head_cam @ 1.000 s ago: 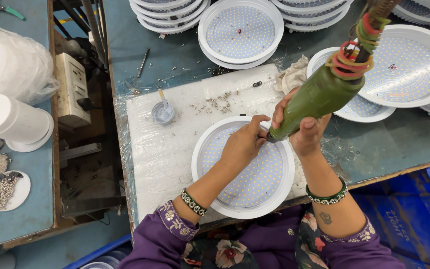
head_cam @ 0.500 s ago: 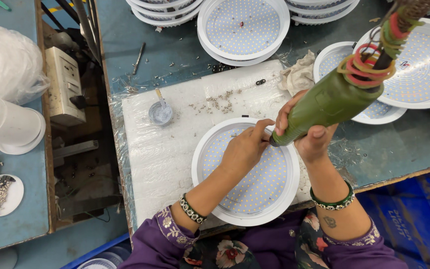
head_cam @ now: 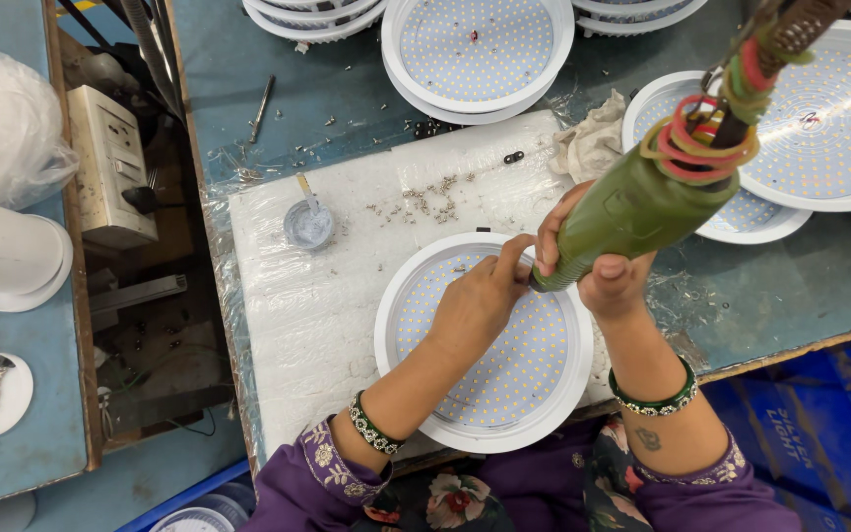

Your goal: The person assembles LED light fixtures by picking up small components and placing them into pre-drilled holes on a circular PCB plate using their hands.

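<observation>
- A green powered screwdriver [head_cam: 642, 212] is being gripped by the right hand [head_cam: 603, 271], its long axis tilted down-left.
- The round white LED panel [head_cam: 485, 345] (lying on the worktop [head_cam: 288, 296]) is being steadied directly beneath by the left hand [head_cam: 475, 305], fingers pinched at the tip.

Purple sleeves [head_cam: 322, 473] with floral embroidery at the cuffs, a green beaded bangle [head_cam: 654, 402] on each wrist.

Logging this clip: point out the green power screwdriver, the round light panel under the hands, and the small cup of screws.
green power screwdriver [head_cam: 632, 212], head view, body.
round light panel [head_cam: 534, 379], head view, dotted face.
small cup [head_cam: 308, 226], head view, centre.
</observation>
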